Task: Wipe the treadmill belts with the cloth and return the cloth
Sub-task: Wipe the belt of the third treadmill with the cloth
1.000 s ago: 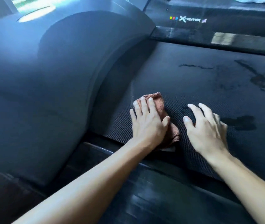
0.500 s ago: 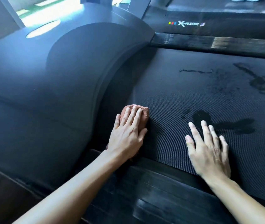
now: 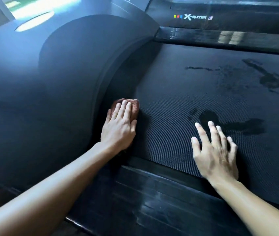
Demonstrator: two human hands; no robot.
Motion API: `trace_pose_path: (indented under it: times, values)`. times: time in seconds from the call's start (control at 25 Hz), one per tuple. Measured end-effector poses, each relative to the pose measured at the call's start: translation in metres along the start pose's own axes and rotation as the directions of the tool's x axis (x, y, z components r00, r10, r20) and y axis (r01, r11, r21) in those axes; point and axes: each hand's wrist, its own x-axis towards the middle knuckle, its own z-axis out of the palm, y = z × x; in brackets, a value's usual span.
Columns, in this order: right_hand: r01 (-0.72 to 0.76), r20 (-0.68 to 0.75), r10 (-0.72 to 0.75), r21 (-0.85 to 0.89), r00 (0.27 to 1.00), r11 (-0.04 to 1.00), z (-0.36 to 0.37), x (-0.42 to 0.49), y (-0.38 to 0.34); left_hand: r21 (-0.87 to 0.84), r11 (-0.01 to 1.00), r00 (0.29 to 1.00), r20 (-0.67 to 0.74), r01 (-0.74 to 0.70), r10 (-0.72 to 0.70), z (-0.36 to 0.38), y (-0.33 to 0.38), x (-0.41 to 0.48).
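A small reddish-brown cloth (image 3: pixel 132 106) lies on the black ribbed treadmill belt (image 3: pixel 194 99), right at the curved edge of the motor hood. My left hand (image 3: pixel 120 126) presses flat on the cloth with straight fingers and hides most of it. My right hand (image 3: pixel 215 150) rests flat on the belt to the right, fingers spread, holding nothing. Dark wet marks (image 3: pixel 229 125) sit just beyond its fingertips, and more wet streaks (image 3: pixel 268 79) lie farther back on the right.
The large dark motor hood (image 3: pixel 58 74) fills the left. A glossy black side rail (image 3: pixel 160 193) runs along the near edge of the belt, another rail (image 3: pixel 220 38) along the far edge. Beyond that is a second treadmill with an X-Runner logo (image 3: pixel 194 17).
My left hand has slid the cloth leftward across the belt to the hood's edge. My right hand has drawn back a little toward the near rail, uncovering a wet patch.
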Motion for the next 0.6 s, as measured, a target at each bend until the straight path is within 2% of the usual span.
trace_pose_path:
  times: [0.12, 0.2, 0.44, 0.6]
  values:
    - [0.005, -0.007, -0.005, -0.002, 1.0, 1.0, 0.0, -0.001, -0.002, -0.021, 0.999, 0.996, 0.076, 0.039, -0.038, 0.0, 0.004, 0.066]
    - [0.006, -0.009, -0.006, -0.011, 1.0, 1.0, 0.001, -0.001, -0.002, -0.024, 0.998, 0.996, 0.074, 0.053, -0.051, 0.006, 0.009, 0.092]
    - [0.016, 0.064, -0.017, 0.005, 0.998, 1.0, -0.011, -0.001, 0.0, -0.015, 1.0, 0.999, 0.029, 0.026, -0.026, 0.003, -0.001, 0.055]
    - [-0.026, 0.037, 0.023, 0.081, 0.999, 0.996, -0.028, 0.06, -0.012, -0.015, 1.0, 0.999, 0.043, 0.013, -0.012, 0.009, 0.003, 0.099]
